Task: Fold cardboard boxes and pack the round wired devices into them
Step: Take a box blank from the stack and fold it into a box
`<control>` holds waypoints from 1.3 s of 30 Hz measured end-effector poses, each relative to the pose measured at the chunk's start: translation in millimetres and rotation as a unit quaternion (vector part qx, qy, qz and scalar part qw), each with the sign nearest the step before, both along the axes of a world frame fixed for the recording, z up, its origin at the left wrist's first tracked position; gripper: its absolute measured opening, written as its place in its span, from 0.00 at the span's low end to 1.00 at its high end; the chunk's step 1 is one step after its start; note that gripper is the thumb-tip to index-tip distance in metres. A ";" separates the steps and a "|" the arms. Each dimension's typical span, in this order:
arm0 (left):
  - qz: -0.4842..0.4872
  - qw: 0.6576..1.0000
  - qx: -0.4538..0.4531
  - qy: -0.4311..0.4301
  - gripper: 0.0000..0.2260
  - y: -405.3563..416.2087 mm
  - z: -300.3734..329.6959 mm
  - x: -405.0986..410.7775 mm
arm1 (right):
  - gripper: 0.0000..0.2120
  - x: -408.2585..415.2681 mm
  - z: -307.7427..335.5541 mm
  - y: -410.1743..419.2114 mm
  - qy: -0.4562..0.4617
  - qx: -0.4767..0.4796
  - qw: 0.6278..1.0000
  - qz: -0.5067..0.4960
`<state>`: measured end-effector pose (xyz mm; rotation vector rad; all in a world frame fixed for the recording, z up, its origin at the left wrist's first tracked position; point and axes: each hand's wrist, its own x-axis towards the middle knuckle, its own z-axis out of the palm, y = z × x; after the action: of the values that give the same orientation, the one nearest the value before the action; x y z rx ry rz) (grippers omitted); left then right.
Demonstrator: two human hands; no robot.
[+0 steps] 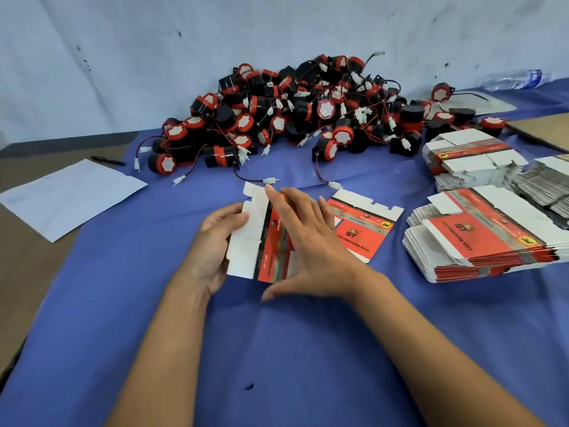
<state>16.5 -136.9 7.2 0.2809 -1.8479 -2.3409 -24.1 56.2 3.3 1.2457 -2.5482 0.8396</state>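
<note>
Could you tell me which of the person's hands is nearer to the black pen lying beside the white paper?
Left. The left hand grips the flat box blank's left edge, on the side toward the black pen. The right hand lies spread on the blank, farther right.

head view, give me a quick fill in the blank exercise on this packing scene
1. The left hand grips the flat box by its ____ flap.
2. The right hand lies on that box with its fingers ____.
3. The pile of round devices lies on a ____ cloth.
4. The pen lies beside a sheet of ____.

Missing words: white; straight; blue; paper
</note>
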 end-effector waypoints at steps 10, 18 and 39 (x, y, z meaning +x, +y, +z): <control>-0.001 0.998 0.037 -0.041 0.12 -6.0 -4.7 -7.1 | 0.70 -0.6 4.2 -3.1 0.019 0.005 1.000 0.011; 0.040 0.994 -0.105 0.011 0.05 -12.8 -8.7 -4.0 | 0.69 -2.7 4.4 -1.2 -0.026 -0.074 0.996 0.051; -0.069 0.977 -0.203 -0.007 0.12 7.5 5.2 2.9 | 0.66 -0.9 4.0 -0.1 0.019 -0.015 0.998 0.064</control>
<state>19.3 -129.3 12.4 0.1220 -2.3578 -1.9736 -25.1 56.2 7.4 1.4135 -2.4385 0.8676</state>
